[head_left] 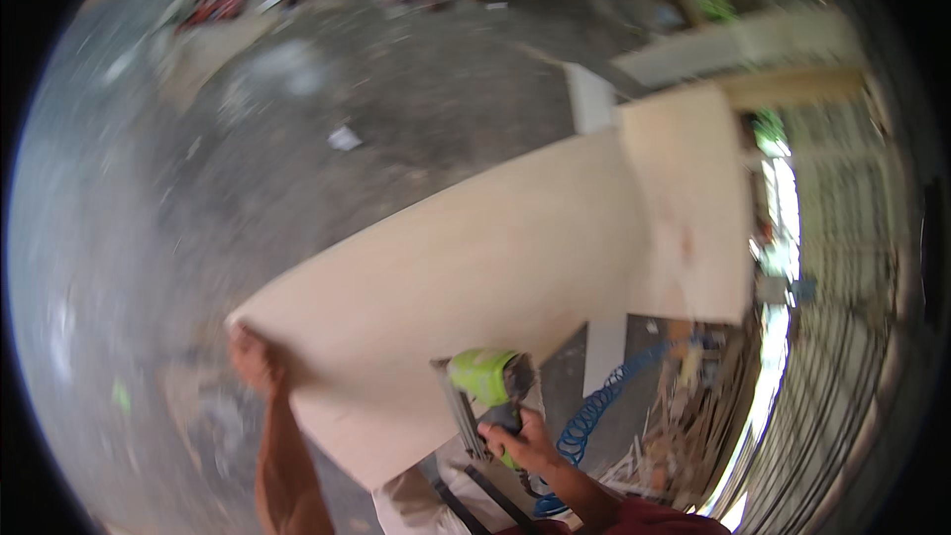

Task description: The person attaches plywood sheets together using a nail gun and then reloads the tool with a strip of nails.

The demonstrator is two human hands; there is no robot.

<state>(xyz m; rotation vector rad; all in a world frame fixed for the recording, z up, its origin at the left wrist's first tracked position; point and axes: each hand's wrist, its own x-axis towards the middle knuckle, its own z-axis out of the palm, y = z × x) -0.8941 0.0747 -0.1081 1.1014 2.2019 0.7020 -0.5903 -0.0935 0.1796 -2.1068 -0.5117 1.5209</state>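
A large pale plywood sheet [466, 258] stretches across the middle, from the near left toward the far right. My left hand [256, 359] is closed on its left edge near the corner; the fingertips are blurred. In my right hand [530, 444] is a green and black nail gun [485, 376], with my fingers wrapped round its handle. The gun is over the near edge of the sheet, and I cannot tell whether it touches. Another pale board [688, 203] meets the sheet's far right end.
A blue coiled air hose [591, 418] runs on the right, near a heap of wood offcuts [684, 426]. White strips [604, 352] show below the boards. On the grey floor [327, 208] lies a white scrap [344, 138]. Blurred red items [218, 2] are at the far left.
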